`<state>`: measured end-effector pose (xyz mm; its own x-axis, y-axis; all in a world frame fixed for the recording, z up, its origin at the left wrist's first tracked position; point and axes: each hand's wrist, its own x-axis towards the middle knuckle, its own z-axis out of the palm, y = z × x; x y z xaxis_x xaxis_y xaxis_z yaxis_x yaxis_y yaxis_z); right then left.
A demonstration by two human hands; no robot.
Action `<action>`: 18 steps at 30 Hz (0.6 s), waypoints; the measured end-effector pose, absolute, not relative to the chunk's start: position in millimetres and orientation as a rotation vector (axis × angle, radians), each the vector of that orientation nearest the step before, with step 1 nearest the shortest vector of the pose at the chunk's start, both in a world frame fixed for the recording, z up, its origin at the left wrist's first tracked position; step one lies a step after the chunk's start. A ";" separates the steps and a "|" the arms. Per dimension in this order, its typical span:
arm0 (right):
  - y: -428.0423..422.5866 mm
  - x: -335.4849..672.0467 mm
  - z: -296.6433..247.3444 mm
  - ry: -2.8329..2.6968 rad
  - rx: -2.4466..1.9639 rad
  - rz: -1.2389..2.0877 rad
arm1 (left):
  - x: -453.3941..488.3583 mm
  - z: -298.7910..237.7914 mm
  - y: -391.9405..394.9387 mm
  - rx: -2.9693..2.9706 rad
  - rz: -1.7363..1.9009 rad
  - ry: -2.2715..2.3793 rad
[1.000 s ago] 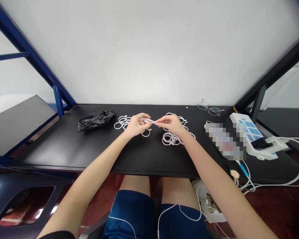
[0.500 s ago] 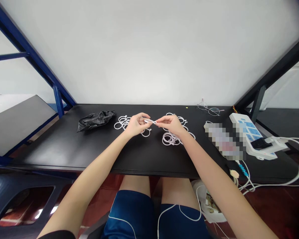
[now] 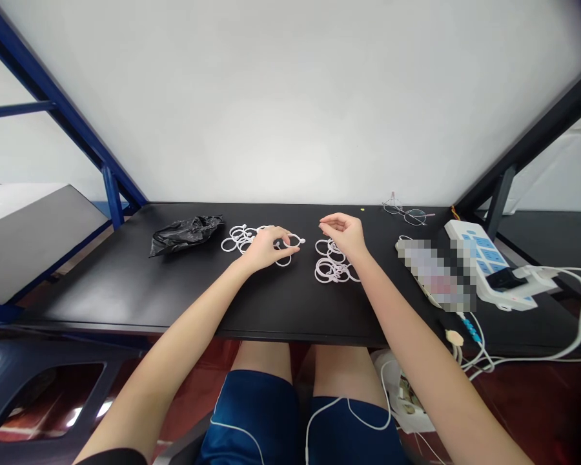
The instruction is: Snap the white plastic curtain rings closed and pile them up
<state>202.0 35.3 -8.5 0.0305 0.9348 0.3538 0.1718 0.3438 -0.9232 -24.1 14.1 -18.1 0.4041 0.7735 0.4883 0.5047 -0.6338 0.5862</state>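
Observation:
My left hand [image 3: 270, 248] rests low at the left cluster of white rings [image 3: 231, 243], thumb and forefinger apart. A white ring [image 3: 296, 237] with a small round knob lies at those fingertips, partly behind the forefinger. My right hand [image 3: 345, 236] hovers over the right cluster of pale rings [image 3: 332, 271], its fingers loosely curled. No ring shows at its fingertips, and the palm side is hidden. Several rings overlap in each cluster, and my hands cover some of them.
A crumpled black plastic bag [image 3: 186, 236] lies left on the black table [image 3: 174, 290]. Glasses [image 3: 409, 215] lie at the back right. Nearer are a blurred phone [image 3: 433, 274] and a white power strip [image 3: 489, 261] with a plug and cables [image 3: 561, 355]. A white wall [image 3: 290, 110] stands behind.
Both hands were together at a white ring; now they are apart. My right hand has moved right and up, away from the ring, and rings beside its wrist have shifted or become hidden.

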 end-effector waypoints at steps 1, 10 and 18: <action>35.1 202.0 -9.4 -1.470 -1.106 0.792 | -24.6 -19.3 14.6 2.345 1.059 1.100; 25.9 202.2 -9.1 -1.909 -1.311 0.542 | -25.9 -24.3 17.1 2.470 0.939 1.152; 26.3 202.6 -11.2 -1.969 -1.380 0.553 | -27.2 -29.0 20.9 2.469 0.991 1.190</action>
<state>202.6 26.3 -11.2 -0.2237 0.9350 0.2751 0.6548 0.3533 -0.6682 -27.2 20.9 -29.0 0.4426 0.7596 0.4767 0.6066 -0.6451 0.4647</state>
